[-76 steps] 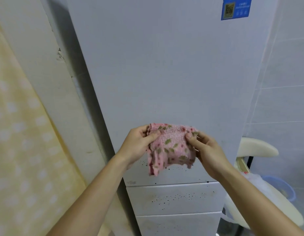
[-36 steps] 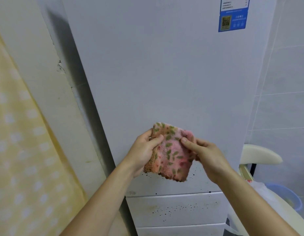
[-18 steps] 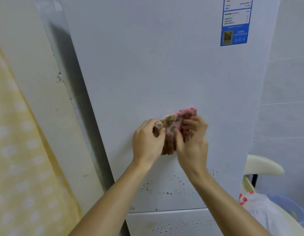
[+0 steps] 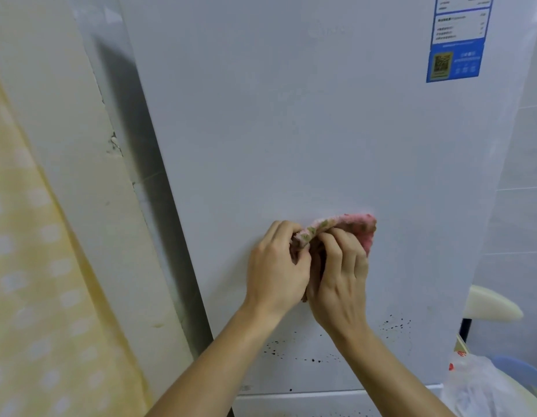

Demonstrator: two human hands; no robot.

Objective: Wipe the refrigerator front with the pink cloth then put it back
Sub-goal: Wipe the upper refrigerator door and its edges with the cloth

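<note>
Head view: cloth bunched into pad, up against fridge door at mid-height. Left hand and right hand both curled round cloth, pinching folds, likely tightening wad for firm flat contact. Dark specks below, untouched; probably next target. Wiping barely begun. Blue label top right.
</note>
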